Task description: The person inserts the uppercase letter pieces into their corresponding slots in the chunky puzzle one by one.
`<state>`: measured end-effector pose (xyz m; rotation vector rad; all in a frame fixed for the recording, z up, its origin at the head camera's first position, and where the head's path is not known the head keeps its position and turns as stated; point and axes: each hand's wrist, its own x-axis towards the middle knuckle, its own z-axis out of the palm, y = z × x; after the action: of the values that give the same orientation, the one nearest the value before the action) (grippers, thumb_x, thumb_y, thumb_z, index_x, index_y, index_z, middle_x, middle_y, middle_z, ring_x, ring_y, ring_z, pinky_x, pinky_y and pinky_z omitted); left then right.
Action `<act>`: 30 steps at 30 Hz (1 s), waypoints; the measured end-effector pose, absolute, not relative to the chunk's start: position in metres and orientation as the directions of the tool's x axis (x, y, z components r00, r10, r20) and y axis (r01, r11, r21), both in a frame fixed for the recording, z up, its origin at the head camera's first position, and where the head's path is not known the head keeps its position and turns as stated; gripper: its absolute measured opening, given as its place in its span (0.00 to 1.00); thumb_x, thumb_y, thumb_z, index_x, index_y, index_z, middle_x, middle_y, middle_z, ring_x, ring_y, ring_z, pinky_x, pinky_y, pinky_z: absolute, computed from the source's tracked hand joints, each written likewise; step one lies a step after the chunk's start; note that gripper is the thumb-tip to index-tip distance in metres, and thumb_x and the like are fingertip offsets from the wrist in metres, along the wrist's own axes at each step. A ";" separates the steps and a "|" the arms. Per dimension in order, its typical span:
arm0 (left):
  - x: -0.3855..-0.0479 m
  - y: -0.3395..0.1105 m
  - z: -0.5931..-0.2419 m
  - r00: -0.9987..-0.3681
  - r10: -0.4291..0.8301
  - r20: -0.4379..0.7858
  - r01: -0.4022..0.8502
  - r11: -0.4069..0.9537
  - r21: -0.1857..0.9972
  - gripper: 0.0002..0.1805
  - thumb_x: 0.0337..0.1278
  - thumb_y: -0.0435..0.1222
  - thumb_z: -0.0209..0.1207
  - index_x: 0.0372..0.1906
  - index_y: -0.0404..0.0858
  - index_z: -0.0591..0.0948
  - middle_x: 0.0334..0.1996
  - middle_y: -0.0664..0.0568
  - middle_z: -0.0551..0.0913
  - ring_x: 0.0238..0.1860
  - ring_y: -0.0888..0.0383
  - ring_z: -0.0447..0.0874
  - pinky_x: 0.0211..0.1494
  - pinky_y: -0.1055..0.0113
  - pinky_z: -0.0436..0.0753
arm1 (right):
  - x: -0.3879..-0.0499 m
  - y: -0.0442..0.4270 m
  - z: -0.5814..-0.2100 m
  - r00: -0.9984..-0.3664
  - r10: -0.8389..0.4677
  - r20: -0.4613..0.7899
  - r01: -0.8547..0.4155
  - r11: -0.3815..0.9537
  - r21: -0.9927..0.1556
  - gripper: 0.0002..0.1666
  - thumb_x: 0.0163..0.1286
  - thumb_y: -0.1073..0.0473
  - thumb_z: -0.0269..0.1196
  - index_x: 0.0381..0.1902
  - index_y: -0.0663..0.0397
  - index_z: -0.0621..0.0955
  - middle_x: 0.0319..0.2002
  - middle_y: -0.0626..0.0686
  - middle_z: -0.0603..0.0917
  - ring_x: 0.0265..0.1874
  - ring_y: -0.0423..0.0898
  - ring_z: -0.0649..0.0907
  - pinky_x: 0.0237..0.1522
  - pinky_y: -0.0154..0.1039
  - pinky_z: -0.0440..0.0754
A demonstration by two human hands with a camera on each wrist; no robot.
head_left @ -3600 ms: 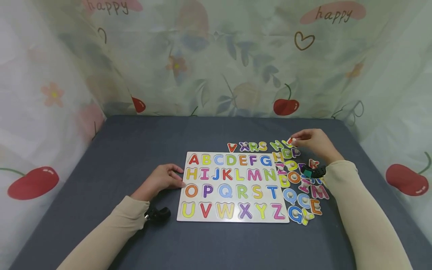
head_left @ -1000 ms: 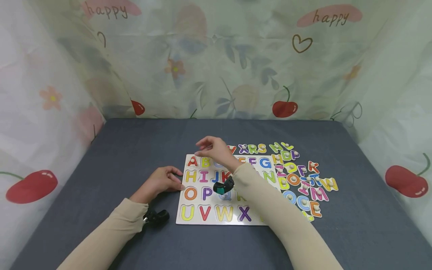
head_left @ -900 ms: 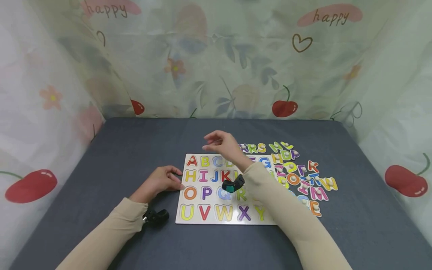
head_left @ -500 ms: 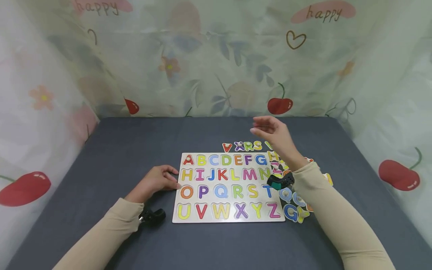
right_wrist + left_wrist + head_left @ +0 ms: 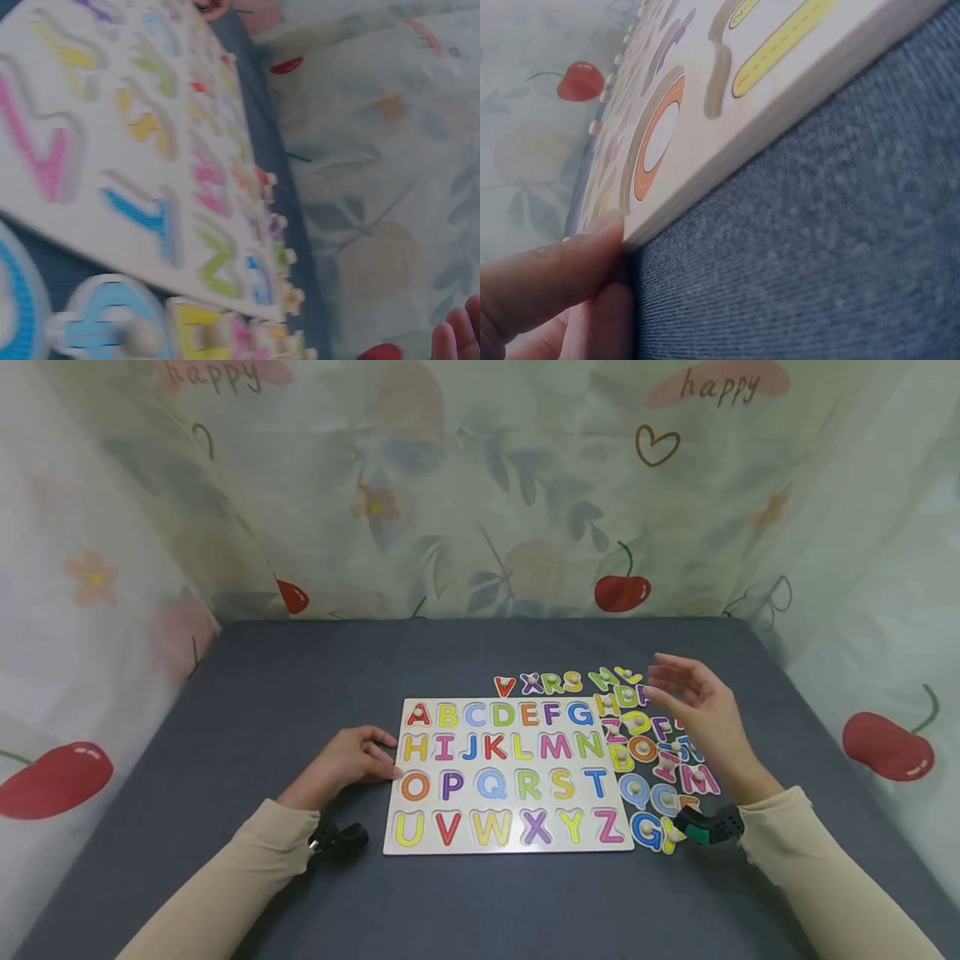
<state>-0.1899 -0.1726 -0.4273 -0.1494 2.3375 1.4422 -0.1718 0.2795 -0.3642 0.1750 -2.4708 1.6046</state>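
A white alphabet puzzle board lies flat on the dark table. Its red letter A piece, with a small knob, sits in the top left slot. My left hand touches the board's left side; in the left wrist view the thumb rests on the edge. My right hand hovers over the loose letter pieces to the right, fingers loosely extended and holding nothing. Below it lie an orange O piece, a blue Q piece and a pink M piece. The hand and wrist camera hide several others.
A red V piece, purple X piece and other letters line the board's far edge. A blue G piece lies by its near right corner. Patterned cloth encloses the table's back and sides.
My right hand carried a red piece from the far right to the board's top left; the A now sits in its slot. The empty hand has since moved back right. The left hand stayed.
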 end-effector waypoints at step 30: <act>-0.187 -0.171 -0.424 -0.923 0.097 -0.372 -0.292 0.453 0.842 0.27 0.41 0.26 0.73 0.50 0.30 0.76 0.25 0.50 0.82 0.26 0.61 0.81 0.32 0.69 0.80 | -0.173 0.284 -0.420 -0.979 -0.150 -0.136 -0.034 0.783 -0.621 0.24 0.59 0.52 0.71 0.50 0.60 0.84 0.29 0.49 0.78 0.26 0.43 0.74 0.27 0.33 0.69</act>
<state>-0.1873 -0.1709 -0.4239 -0.1648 2.3416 1.4624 -0.1730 0.2837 -0.4201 0.1631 -3.1338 1.0861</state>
